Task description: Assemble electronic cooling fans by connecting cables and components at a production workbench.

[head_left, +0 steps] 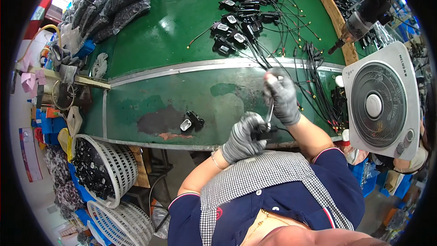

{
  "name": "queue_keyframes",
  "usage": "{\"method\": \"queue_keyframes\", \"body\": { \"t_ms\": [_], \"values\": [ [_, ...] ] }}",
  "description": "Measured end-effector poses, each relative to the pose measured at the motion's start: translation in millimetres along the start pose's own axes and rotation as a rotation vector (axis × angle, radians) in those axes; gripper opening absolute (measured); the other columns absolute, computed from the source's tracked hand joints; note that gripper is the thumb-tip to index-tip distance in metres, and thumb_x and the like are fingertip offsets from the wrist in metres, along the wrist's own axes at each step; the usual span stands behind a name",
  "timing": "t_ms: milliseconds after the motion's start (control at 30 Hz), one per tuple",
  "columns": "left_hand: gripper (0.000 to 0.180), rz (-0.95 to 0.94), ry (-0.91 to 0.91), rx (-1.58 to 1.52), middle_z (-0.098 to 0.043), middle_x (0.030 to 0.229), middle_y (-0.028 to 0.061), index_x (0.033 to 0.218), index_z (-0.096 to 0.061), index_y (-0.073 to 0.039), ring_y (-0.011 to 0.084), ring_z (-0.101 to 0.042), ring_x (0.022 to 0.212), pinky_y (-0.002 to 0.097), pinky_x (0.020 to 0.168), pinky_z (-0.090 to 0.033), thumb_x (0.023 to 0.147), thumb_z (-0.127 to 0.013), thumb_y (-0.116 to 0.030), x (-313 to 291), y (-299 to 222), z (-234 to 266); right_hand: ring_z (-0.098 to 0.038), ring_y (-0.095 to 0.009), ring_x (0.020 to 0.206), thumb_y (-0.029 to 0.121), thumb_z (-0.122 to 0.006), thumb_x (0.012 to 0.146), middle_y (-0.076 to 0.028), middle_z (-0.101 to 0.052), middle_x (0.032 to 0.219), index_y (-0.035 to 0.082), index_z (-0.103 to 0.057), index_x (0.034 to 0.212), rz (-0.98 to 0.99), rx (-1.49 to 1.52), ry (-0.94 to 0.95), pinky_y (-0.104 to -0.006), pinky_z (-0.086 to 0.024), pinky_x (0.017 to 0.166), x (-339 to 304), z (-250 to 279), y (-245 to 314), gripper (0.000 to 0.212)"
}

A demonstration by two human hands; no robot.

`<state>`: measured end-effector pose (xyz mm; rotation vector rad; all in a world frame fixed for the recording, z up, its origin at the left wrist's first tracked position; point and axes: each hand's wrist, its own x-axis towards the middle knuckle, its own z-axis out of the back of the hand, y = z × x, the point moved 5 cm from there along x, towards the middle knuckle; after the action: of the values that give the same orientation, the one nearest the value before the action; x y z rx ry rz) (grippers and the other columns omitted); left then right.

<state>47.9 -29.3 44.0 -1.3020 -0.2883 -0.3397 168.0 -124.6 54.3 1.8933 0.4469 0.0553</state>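
Observation:
Both my hands wear grey striped gloves and are close together above the near edge of the green workbench. My left hand is closed around a small black part, mostly hidden by the fingers. From my right hand, also closed, a slim silver metal tool points down to that part; its exact kind is unclear. Left of my hands, a black device with a pale oval face lies on the bench. Beyond them, a pile of similar black devices with thin cables covers the back strip.
A grey box fan stands at the right, beside a bundle of black cables. Behind it is a dark power driver. White baskets sit at the lower left, one filled with black parts. Plastic bags lie at the back left.

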Motion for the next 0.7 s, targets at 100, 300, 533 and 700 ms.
{"method": "queue_keyframes", "body": {
  "t_ms": [100, 300, 533, 700],
  "values": [
    [0.045, -0.294, 0.090, 0.028, -0.055, 0.092, 0.0112, 0.106, -0.050, -0.007, 0.0268, -0.059, 0.082, 0.0344, 0.075, -0.051, 0.068, -0.073, -0.010, 4.4, -13.2, -3.3, -0.043, -0.007, 0.045, 0.026, -0.062, 0.089, 0.005, -0.047, 0.059, 0.012, -0.057, 0.086, -0.590, 0.145, 0.283, -0.0207, -0.036, 0.040, 1.6, 0.5, -61.8, 0.016],
    [0.046, 0.565, -0.261, -0.446, -0.059, 0.094, 0.0074, 0.110, -0.044, -0.006, 0.0140, -0.063, 0.081, 0.0281, 0.072, -0.054, 0.072, -0.069, 0.001, -12.5, 39.7, 2.4, -0.046, -0.009, 0.051, 0.018, -0.053, 0.094, 0.001, -0.049, 0.061, 0.006, -0.054, 0.089, 0.444, -0.056, -0.096, -0.0224, -0.038, 0.044, 15.1, 23.7, 23.4, 0.012],
    [0.048, 0.514, -0.162, -0.435, -0.057, 0.094, 0.0043, 0.112, -0.044, -0.008, 0.0123, -0.059, 0.076, 0.0253, 0.068, -0.053, 0.074, -0.072, 0.002, -12.1, 42.2, -9.7, -0.046, -0.012, 0.048, 0.009, -0.057, 0.088, -0.001, -0.052, 0.062, 0.004, -0.056, 0.084, 1.006, -0.589, 0.105, -0.0258, -0.037, 0.045, -35.0, -6.2, 18.4, 0.006],
    [0.048, -0.043, 0.038, -0.138, -0.053, 0.099, 0.0095, 0.108, -0.053, -0.009, 0.0218, -0.053, 0.089, 0.0346, 0.081, -0.047, 0.070, -0.079, -0.022, 2.2, -2.4, -5.1, -0.040, -0.008, 0.044, 0.020, -0.060, 0.091, 0.003, -0.047, 0.058, 0.010, -0.056, 0.086, -0.599, 0.202, 0.199, -0.0210, -0.034, 0.039, 5.5, 1.2, -47.9, 0.012]
  ]
}}
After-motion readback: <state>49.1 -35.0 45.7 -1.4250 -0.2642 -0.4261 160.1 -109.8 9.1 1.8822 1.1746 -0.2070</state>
